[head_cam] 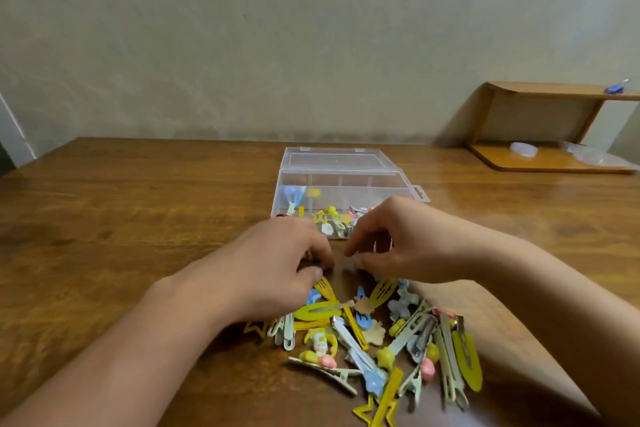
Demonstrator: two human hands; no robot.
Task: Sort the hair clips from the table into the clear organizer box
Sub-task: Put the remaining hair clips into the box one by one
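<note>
A heap of hair clips (377, 340), yellow, blue, pink and pale green, lies on the wooden table (138, 218) near me. Behind it stands the clear organizer box (343, 180), lid open and lying back, with several clips in its front compartments. My left hand (277, 263) and my right hand (391, 243) hover between heap and box, fingers curled and fingertips almost meeting. What the fingertips pinch is hidden; a dark bit shows under my left fingers.
A wooden shelf unit (540, 128) stands at the back right with clear plastic lids (523, 150) on its lower board and a blue item (614, 89) on top. A pale wall runs behind the table.
</note>
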